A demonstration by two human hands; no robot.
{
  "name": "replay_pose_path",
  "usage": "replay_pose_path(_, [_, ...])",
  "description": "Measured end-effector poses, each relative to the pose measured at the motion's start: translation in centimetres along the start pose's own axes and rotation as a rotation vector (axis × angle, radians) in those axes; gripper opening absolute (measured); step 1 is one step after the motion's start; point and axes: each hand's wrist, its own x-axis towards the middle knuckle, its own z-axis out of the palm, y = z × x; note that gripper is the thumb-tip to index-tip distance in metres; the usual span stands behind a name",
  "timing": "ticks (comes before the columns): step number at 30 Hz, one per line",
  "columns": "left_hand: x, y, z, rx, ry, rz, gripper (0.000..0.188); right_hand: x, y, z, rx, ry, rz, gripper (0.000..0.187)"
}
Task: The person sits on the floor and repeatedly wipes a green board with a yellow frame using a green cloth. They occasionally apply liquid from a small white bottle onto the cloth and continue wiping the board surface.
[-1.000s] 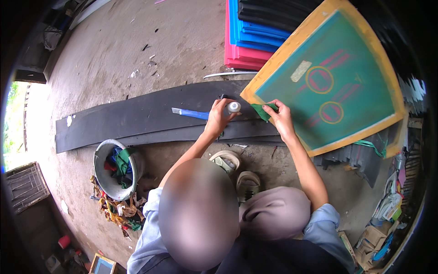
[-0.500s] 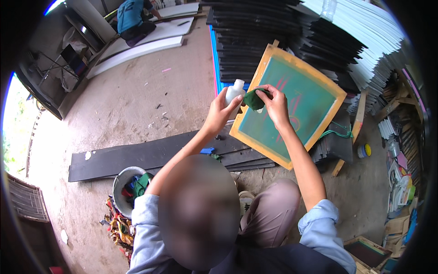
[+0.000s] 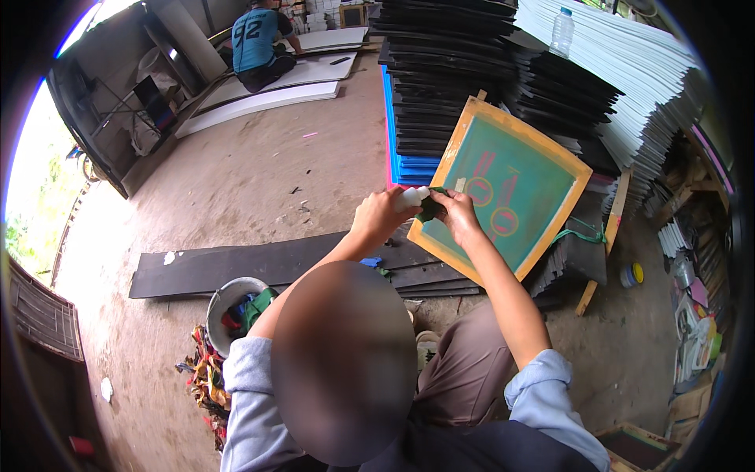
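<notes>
A small white plastic bottle [image 3: 410, 198] is tipped sideways in my left hand [image 3: 377, 216], whose fingers wrap round it. Its neck points right, against a dark green cloth [image 3: 429, 209]. My right hand [image 3: 459, 215] pinches that cloth at the bottle's mouth. Just beyond my hands leans a screen-printing frame [image 3: 513, 181] with a yellowish wooden border, green mesh and reddish printed marks. My right hand overlaps its lower left edge in the view. How much of the cloth lies inside my fingers is hidden.
Long black sheets [image 3: 236, 266] lie across the floor ahead. A grey bucket of cloths [image 3: 228, 315] stands left, beside a heap of rags [image 3: 206, 377]. Tall stacks of black sheets [image 3: 448, 79] rise beyond the frame. Another person [image 3: 263, 47] sits at far left on white boards.
The bottle has gone from upright to tipped, its mouth now meeting the green cloth. Both hands have come lower and closer together. The whole view has shifted slightly.
</notes>
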Motion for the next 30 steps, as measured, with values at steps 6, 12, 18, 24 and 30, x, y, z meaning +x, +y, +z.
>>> replay_pose_path(6, [0.4, -0.1, 0.3, 0.256, -0.011, 0.121, 0.040, 0.7, 1.6, -0.3, 0.119, 0.021, 0.103, 0.019])
replay_pose_path(12, [0.7, -0.3, 1.4, 0.448, -0.005, 0.252, 0.038, 0.8, 2.2, -0.6, 0.149, 0.073, 0.154, 0.017])
replay_pose_path(18, [1.0, -0.3, 1.8, 0.534, 0.026, 0.305, 0.038, 1.6, 2.8, -1.1, 0.180, 0.069, 0.182, 0.020])
replay_pose_path(24, [2.1, -0.6, 2.2, 0.427, -0.044, 0.266, 0.038, 2.2, 2.9, -2.0, 0.178, 0.070, 0.199, 0.020])
replay_pose_path(30, [3.9, -8.3, 6.7, -0.162, -0.116, 0.137, 0.049, 5.3, 4.0, -3.9, 0.094, 0.018, 0.225, 0.017])
